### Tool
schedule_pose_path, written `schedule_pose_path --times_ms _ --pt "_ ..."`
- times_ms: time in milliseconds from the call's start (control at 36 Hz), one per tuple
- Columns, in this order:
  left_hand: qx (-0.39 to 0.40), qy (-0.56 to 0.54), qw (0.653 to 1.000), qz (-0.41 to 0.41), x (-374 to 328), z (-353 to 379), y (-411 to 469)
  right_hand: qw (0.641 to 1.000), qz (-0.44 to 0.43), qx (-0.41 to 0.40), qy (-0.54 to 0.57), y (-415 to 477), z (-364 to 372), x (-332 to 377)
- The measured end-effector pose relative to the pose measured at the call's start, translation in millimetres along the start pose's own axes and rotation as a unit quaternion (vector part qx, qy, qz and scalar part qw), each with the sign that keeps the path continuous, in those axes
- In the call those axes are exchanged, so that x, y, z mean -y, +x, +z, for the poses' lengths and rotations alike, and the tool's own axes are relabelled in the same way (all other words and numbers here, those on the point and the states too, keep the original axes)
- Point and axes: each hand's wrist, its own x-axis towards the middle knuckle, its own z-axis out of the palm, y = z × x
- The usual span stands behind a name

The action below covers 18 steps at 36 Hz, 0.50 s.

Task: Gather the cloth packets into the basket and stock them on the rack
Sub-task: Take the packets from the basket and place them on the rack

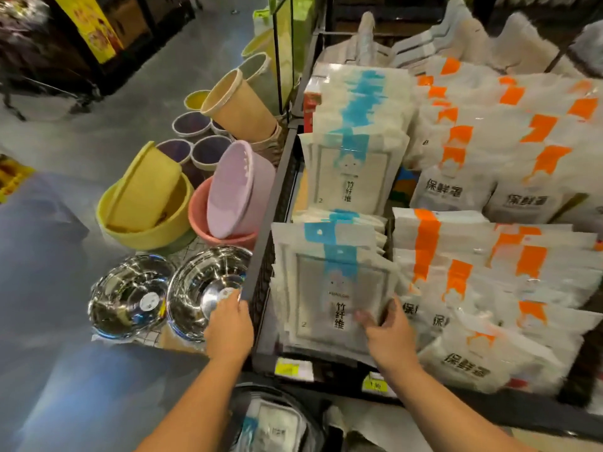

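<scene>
Nearest the camera, a dark round basket [277, 422] sat at the bottom edge between the two bare forearms, with a white cloth packet [277, 427] lying inside it. Just above, the left hand [230, 327] rested with curled fingers on the left edge of the black wire rack [261, 256]; whether it actually gripped the bar could not be told. The right hand [390, 334] was closed on the lower right corner of the front blue-striped white cloth packet [332, 285], thumb on its face, the packet standing upright at the head of a row in the rack's near left compartment. Beside that row, to the right, lay overlapping white packets with orange stripes [489, 288]. Yellow price tags [375, 384] were fixed to the rack's front rail. Left of the rack, two shiny steel bowls [169, 295] sat on the floor, with yellow plastic basins [143, 203] and pink and lilac basins [228, 197] behind them. Farther back, another row of blue-striped packets [355, 141] filled the next compartment, with more orange-striped packets alongside it.
</scene>
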Motion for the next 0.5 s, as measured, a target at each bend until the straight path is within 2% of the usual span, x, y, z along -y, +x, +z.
schedule_pose_path --times_ms 83,139,194,278,333,417,500 --pt "0.046 0.008 0.998 -0.029 18 13 2 0.997 -0.009 -0.039 -0.06 3 6 -10" --pt "0.075 0.013 0.996 -0.044 24 19 3 0.989 -0.028 -0.035 -0.14 2 8 -22" --pt "0.066 0.021 0.996 -0.053 25 21 4 0.979 -0.046 -0.071 -0.188 -4 15 -26" --pt "0.059 0.039 0.996 -0.049 25 22 6 0.965 -0.006 -0.077 -0.251 -14 18 -53" --pt "0.06 0.037 0.996 -0.047 26 23 6 0.972 0.025 -0.062 -0.227 -18 25 -56" --pt "0.057 0.027 0.997 -0.043 25 22 5 0.974 0.065 -0.094 -0.195 -10 27 -52" --pt "0.055 0.022 0.997 -0.043 28 22 5 0.964 0.123 -0.067 -0.228 3 26 -47"
